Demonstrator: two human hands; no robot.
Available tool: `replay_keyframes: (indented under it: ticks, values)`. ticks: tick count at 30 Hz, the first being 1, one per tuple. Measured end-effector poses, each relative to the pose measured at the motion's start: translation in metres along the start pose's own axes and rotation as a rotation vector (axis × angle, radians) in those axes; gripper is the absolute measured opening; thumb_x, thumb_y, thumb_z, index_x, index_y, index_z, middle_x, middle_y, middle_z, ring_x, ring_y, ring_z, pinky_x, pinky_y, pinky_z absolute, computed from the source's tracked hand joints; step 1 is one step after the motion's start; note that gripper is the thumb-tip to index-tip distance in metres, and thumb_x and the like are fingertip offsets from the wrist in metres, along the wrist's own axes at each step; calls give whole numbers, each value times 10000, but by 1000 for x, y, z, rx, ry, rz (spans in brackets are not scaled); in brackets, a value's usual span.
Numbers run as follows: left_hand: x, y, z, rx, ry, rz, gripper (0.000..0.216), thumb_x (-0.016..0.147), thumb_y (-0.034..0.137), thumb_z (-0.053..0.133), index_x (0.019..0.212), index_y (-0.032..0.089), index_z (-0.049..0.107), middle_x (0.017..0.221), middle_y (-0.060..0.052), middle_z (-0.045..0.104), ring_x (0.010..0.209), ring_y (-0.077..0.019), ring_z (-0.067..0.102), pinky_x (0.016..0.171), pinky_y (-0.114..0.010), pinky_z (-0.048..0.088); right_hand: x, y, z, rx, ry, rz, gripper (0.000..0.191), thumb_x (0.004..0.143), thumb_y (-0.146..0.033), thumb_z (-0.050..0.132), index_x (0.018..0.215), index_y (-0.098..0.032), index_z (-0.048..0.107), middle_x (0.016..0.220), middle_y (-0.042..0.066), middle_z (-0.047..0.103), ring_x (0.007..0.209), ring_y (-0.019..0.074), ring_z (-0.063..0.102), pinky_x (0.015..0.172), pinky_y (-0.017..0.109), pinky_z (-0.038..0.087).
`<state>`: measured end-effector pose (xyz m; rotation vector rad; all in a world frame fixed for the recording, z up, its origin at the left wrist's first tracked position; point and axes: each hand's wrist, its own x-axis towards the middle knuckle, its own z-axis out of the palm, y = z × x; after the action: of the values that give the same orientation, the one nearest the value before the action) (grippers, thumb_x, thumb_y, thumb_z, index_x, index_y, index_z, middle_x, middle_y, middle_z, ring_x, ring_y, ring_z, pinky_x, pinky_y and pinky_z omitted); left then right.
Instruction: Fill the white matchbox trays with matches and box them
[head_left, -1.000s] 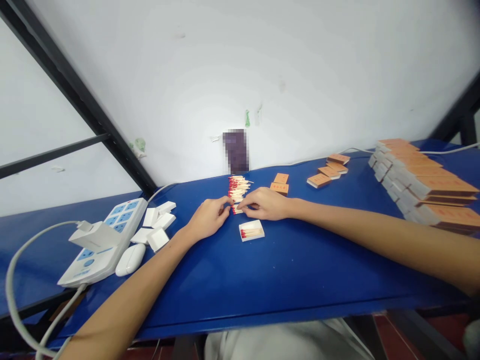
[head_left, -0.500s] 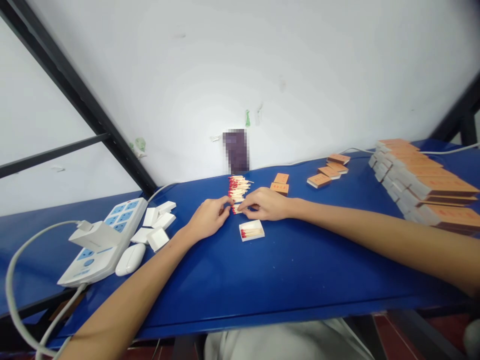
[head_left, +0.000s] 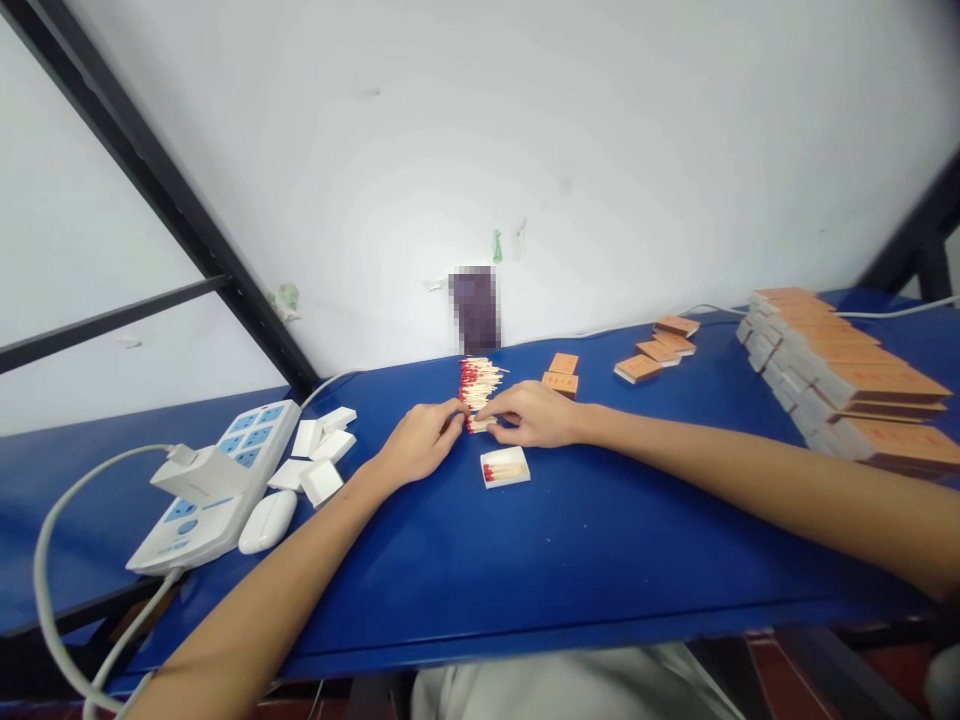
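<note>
Several red-headed matches (head_left: 481, 425) lie in a small group between my two hands, just in front of a larger pile of matches (head_left: 480, 380). My left hand (head_left: 424, 440) has its thumb and forefinger bent at the red-head ends of the small group. From the other side, my right hand (head_left: 534, 415) curls over the bare stick ends, thumb and forefinger around them. Nearer to me sits a white matchbox tray (head_left: 504, 455), open on top, with some matches inside, heads to the left. The undersides of the fingertips are hidden.
Orange matchboxes (head_left: 561, 384) lie behind my right hand, with more loose matchboxes (head_left: 638, 370) farther right. Stacked matchboxes (head_left: 877, 375) fill the right side. Left are white empty-looking trays (head_left: 322, 482), a white earbud case (head_left: 268, 521) and a power strip (head_left: 259, 440) with a cable.
The view has shifted a little, so everything appears slightly lower. Both hands stay at the small group of matches, with only slight finger movement.
</note>
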<state>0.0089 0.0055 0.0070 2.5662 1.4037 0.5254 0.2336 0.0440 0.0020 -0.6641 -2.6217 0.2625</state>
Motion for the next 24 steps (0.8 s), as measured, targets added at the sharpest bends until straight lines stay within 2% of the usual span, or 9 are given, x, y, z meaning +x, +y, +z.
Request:
replay_keyframes:
  ticks: [5,8,18,24]
  values:
    - [-1,8,-4,18,-13,-26,278,972,354,392,1021,205,622,726,-5,638,642,-157,572,614,-258,363,1,-2,-1,-73,11,148,372,838,-366,578,1149,-204,704,720,19,677,601,127,537,577,241,296]
    - [-2,10,-4,45,-16,-39,269,944,386,449,1052,207,617,682,5,613,602,-152,549,577,-253,340,2,-1,-1,-93,-5,183,388,818,-397,593,1135,-207,712,728,23,685,621,141,553,570,245,292]
    - [-4,13,-4,87,-12,-43,297,919,430,494,1070,211,626,645,10,594,576,-148,539,541,-242,305,1,-4,-1,-74,-13,147,296,827,-352,588,1031,-209,748,749,24,698,612,127,547,577,242,292]
    - [-3,11,-2,91,-19,-43,260,938,423,469,998,219,617,637,22,583,563,-136,526,534,-236,283,1,-1,1,-53,-27,107,261,862,-324,564,988,-189,748,787,38,710,646,131,572,597,242,313]
